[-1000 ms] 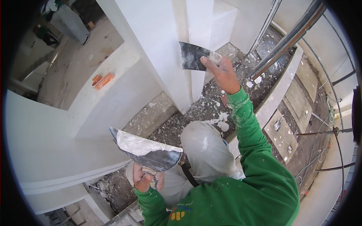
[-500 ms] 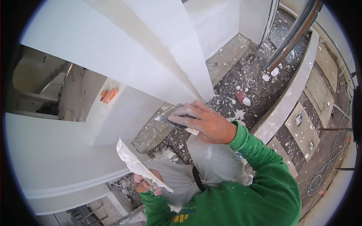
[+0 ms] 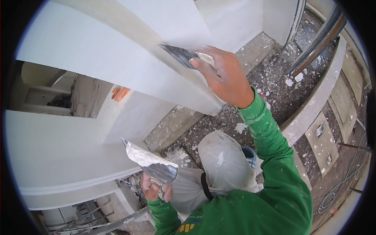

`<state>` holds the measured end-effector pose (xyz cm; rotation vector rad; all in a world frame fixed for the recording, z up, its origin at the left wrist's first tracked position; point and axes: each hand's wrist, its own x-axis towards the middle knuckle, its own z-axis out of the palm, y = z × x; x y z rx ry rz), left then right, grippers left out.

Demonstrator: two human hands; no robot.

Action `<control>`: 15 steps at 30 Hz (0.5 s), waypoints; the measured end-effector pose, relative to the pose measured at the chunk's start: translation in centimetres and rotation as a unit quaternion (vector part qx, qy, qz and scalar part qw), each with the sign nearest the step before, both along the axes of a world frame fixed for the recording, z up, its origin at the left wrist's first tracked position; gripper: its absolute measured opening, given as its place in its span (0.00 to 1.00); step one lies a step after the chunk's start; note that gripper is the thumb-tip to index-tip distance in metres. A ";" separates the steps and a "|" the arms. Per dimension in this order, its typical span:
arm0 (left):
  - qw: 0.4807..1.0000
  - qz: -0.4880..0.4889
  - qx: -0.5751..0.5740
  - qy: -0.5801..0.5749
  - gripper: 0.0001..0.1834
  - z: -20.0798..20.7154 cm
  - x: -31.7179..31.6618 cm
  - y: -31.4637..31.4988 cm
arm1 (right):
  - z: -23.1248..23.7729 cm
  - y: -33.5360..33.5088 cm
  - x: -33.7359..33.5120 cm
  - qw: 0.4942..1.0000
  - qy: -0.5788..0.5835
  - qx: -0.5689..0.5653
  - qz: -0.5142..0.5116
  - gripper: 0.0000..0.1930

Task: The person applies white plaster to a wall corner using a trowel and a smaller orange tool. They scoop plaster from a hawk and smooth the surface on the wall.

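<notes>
My right hand (image 3: 229, 76) grips a wide putty knife (image 3: 177, 55), its dark blade lying at or very near the white wall face (image 3: 109, 47); whether it touches I cannot tell. A beige-grey strip (image 3: 137, 31) runs down that face beneath the blade. Some white putty shows by my right fingers. Low on the left, my left hand (image 3: 154, 190) is closed round the handle of a second wide putty knife (image 3: 163, 172). A thick band of white putty (image 3: 143, 154) lies along its metal blade.
Rough concrete kerbs (image 3: 172, 127) meet the wall's foot. Debris and white lumps litter the dark ground (image 3: 262, 72). A curved ledge (image 3: 309, 105), slabs (image 3: 322, 143) and pipes (image 3: 317, 43) stand to the right. Orange pieces (image 3: 120, 93) sit in the wall opening. My bent knee (image 3: 223, 156) is below.
My right hand has moved up from the wall's lower end with its putty knife. The left putty knife has turned, so more bare blade shows. The view has shifted slightly.
</notes>
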<state>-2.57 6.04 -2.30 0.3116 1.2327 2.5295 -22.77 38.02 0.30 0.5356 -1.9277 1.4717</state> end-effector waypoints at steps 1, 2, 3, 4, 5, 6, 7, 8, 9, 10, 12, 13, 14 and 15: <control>1.000 0.014 -0.002 -0.008 0.33 -0.1 0.3 -0.1 | -0.1 -0.5 -0.5 1.000 0.020 -0.012 0.009 0.12; 0.999 0.028 -0.002 -0.014 0.32 -0.2 0.7 -0.1 | -0.2 -1.1 -0.8 0.999 0.040 -0.024 0.017 0.12; 0.999 0.040 0.002 -0.019 0.32 -0.4 0.9 0.1 | -0.2 -1.7 -0.8 0.998 0.046 -0.032 0.015 0.12; 0.998 0.052 0.006 -0.024 0.32 -0.6 1.0 0.1 | -0.1 -2.5 -0.7 0.998 0.052 -0.040 0.013 0.12; 0.999 0.044 0.011 -0.024 0.32 -0.7 0.9 0.1 | -0.1 -3.1 -0.4 0.997 0.057 -0.047 0.010 0.12; 0.999 0.041 0.017 -0.026 0.32 -0.8 1.0 0.1 | -0.1 -3.8 -0.1 0.997 0.055 -0.058 0.002 0.12; 0.999 0.038 0.023 -0.028 0.32 -1.0 1.1 0.1 | -0.2 -4.4 0.2 0.996 0.052 -0.068 -0.008 0.13; 0.997 0.052 0.030 -0.040 0.31 -1.0 1.2 0.3 | -0.3 -4.7 0.4 0.996 0.050 -0.078 -0.017 0.13; 0.996 0.068 0.038 -0.053 0.30 -0.7 1.4 0.8 | -0.3 -4.6 0.4 0.997 0.021 -0.072 0.011 0.13; 0.993 0.084 0.046 -0.066 0.29 -0.6 1.5 1.0 | -0.3 -4.0 0.3 0.997 -0.009 -0.066 0.039 0.14; 0.994 0.070 0.047 -0.069 0.30 -0.7 1.5 1.0 | 0.0 -2.6 -0.3 0.993 -0.050 -0.061 0.091 0.14; 0.995 0.062 0.048 -0.069 0.30 -0.8 1.5 1.0 | 0.3 -1.7 -0.8 0.990 -0.062 -0.061 0.115 0.14; 0.996 0.047 0.050 -0.053 0.31 -0.9 1.4 1.2 | 0.6 -0.9 -0.9 0.986 -0.074 -0.061 0.139 0.15; 0.998 0.029 0.050 -0.038 0.32 -1.0 1.0 1.1 | 0.7 -0.3 -1.0 0.982 -0.092 -0.064 0.152 0.15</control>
